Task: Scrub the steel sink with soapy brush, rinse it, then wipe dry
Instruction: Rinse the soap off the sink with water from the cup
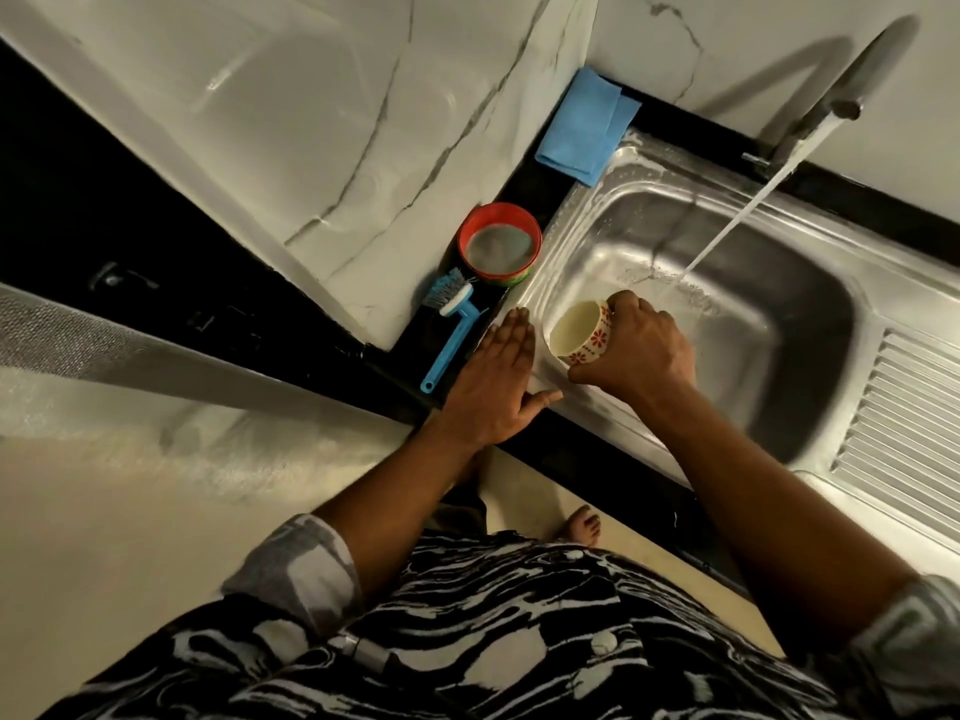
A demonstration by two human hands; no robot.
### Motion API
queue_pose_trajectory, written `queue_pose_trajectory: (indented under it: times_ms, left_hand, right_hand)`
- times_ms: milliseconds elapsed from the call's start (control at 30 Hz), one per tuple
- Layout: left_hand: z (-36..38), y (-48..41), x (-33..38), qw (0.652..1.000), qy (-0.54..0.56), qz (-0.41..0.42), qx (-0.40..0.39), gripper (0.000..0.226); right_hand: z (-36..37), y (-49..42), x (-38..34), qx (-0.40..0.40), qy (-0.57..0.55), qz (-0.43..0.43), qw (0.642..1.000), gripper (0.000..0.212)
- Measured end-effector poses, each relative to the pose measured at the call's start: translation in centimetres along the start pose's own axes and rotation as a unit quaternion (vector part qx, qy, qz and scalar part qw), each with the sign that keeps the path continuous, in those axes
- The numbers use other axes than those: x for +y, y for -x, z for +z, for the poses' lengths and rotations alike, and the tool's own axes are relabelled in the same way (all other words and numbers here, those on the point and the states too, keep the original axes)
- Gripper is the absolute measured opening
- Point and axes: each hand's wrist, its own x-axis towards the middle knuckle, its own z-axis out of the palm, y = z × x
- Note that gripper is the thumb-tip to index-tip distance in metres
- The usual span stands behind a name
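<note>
The steel sink fills the right side, its rim streaked with suds. Water streams from the tap into the basin. My right hand grips a small cream cup with red flowers over the sink's near left corner, mouth tilted toward me. My left hand lies flat with straight fingers on the sink's left rim and the black counter edge. A blue brush lies on the counter just left of that hand. A folded blue cloth sits at the sink's far left corner.
A red bowl of soapy water stands on the black counter between brush and cloth. The ribbed drainboard extends to the right of the basin. Marble wall tiles rise behind the counter. A bare foot shows on the floor below.
</note>
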Motion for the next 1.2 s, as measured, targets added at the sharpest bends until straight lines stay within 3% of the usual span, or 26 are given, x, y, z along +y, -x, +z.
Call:
queue_pose_trajectory:
  times_ms: [200,400,567,667,833,1033,1200]
  left_hand:
    - [-1.0,-2.9,-0.6,0.999,0.002,0.047,-0.023,0.109]
    - [-1.6,-4.7,-0.6,0.996,0.03,0.078,0.008,0.105]
    - [-1.0,-2.9,-0.2,0.999,0.021,0.037,0.01,0.107]
    - [-0.8,-2.2,0.1,0.999,0.012,-0.004,-0.041,0.113]
    - [-1.3,-5.3,0.0,0.996,-0.019,0.014,-0.088,0.12]
    - [-1.5,-7.2,0.0,0.995,-0.01,0.057,-0.078,0.114]
    - [-2.8,-7.1,0.5,0.988,-0.018,0.072,-0.138,0.096]
  right_hand:
    - [0.2,-0.4,-1.0,-0.017,0.028,-0.015,0.999,0.105]
    - [-0.5,-2.3,-2.1,-0.005,0.008,0.016,1.0,0.096]
    - [-0.3,-1.4,0.0,0.013,-0.014,0.036,0.999,0.095]
    - [0.0,-0.7,1.1,-0.003,-0.012,0.03,0.999,0.098]
    - [-0.4,-0.9,0.5,-0.031,0.017,0.012,0.999,0.106]
    - [-2.3,-2.5,-2.2,-0.05,0.068,-0.015,0.996,0.101]
    - [-2.9,-1.6,-2.0,-0.055,0.11,-0.02,0.992,0.101]
